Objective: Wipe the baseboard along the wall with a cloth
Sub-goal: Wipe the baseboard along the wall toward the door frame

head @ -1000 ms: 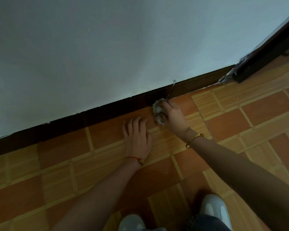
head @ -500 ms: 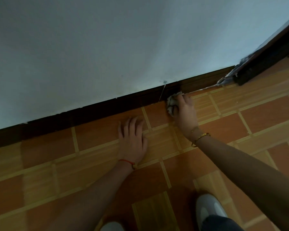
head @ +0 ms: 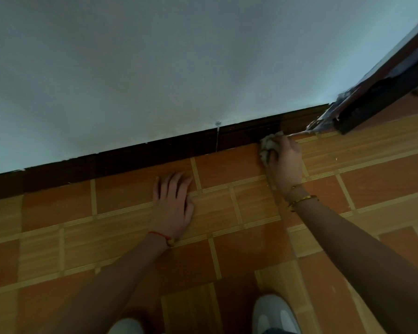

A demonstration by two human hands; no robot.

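Observation:
A dark brown baseboard (head: 135, 157) runs along the foot of a pale wall, rising from lower left to upper right. My right hand (head: 286, 162) grips a crumpled grey-white cloth (head: 267, 147) and holds it against the bottom of the baseboard, near its right end. My left hand (head: 173, 203) lies flat on the floor tiles with straight fingers, a little in front of the baseboard and to the left of the cloth. It holds nothing.
The floor is orange and tan tiles (head: 227, 237). A dark door frame (head: 381, 92) with pale smears at its foot stands at the right end of the baseboard. A thin pale seam (head: 217, 138) crosses the baseboard. My two white shoes (head: 274, 314) show at the bottom.
My right hand has slid the cloth to the right along the baseboard, past the seam and toward the door frame. My left hand has stayed flat on the floor.

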